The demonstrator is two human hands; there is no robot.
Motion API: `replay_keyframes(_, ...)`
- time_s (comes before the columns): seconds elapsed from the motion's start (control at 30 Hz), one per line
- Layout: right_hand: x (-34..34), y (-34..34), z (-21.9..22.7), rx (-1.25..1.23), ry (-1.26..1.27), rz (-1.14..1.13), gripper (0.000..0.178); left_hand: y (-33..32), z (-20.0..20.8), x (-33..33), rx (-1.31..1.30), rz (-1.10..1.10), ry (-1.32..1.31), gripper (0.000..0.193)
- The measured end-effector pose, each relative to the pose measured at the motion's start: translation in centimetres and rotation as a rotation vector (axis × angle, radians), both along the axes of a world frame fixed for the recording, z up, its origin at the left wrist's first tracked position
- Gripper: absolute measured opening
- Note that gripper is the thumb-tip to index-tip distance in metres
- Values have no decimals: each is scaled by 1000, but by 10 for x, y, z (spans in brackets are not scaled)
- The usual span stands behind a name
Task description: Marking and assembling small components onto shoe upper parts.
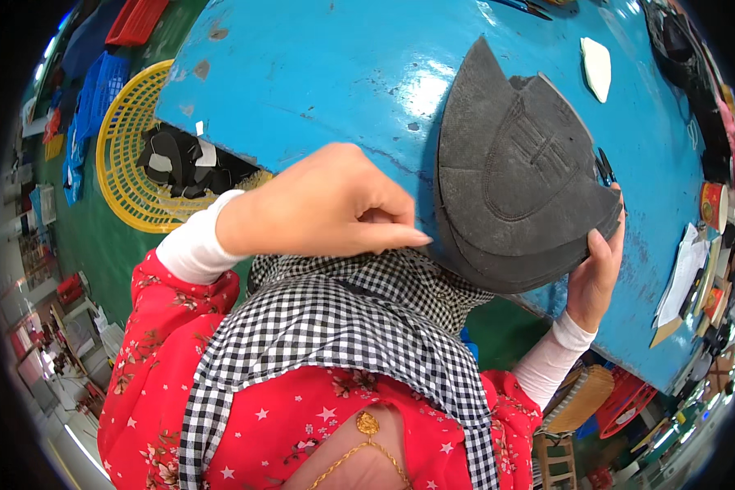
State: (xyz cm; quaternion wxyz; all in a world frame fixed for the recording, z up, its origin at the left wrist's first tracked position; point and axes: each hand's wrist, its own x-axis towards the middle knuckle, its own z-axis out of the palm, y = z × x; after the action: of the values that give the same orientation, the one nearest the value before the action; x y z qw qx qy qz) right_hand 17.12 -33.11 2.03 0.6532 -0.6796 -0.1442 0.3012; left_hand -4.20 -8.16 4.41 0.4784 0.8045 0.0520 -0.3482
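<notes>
Currently, stack of dark grey pieces (523, 163) right of centre frame, by near edge of blue table (318, 65). R hand (594, 282) clasps its lower-right rim, thumb on near face, fingers mostly hidden behind. L hand (327, 204), centre frame: fingers curled, thumb near forefinger; can't tell if pinching anything. Risks (judged): layers fan out or slip off edge, cause one-sided hold; poss. scuff on dark tool (604, 167) beside stack if shifted R.
</notes>
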Motion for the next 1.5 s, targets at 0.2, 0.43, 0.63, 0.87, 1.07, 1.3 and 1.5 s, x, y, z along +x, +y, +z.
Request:
replay_keyframes(0.2, 3, -2, -3, -6, 14, 40, 79, -38, -1, 35, 263, 244, -1213, 47)
replay_keyframes(0.43, -1, -7, -11, 16, -1, -10, 81, -39, -18, 46, 518, 114, -1212, 39)
replay_keyframes(0.63, 0, -9, -14, 16, 5, -17, 83, 14, -24, 47, -512, 920, -768, 28)
replay_keyframes(0.87, 9, -20, -23, 51, -80, 100, 75, 5, -42, 42, -548, 1001, -753, 32)
replay_keyframes(1.07, -14, -39, -4, 13, 262, -33, 92, -6, -50, 36, -652, 1046, -698, 33)
replay_keyframes(1.3, -52, -21, -5, -68, 3, -148, 64, -15, -46, 37, -576, 1054, -722, 28)
replay_keyframes(1.5, -9, 4, 0, -20, -18, -118, 65, 7, -22, 22, 250, 594, -1409, 22)
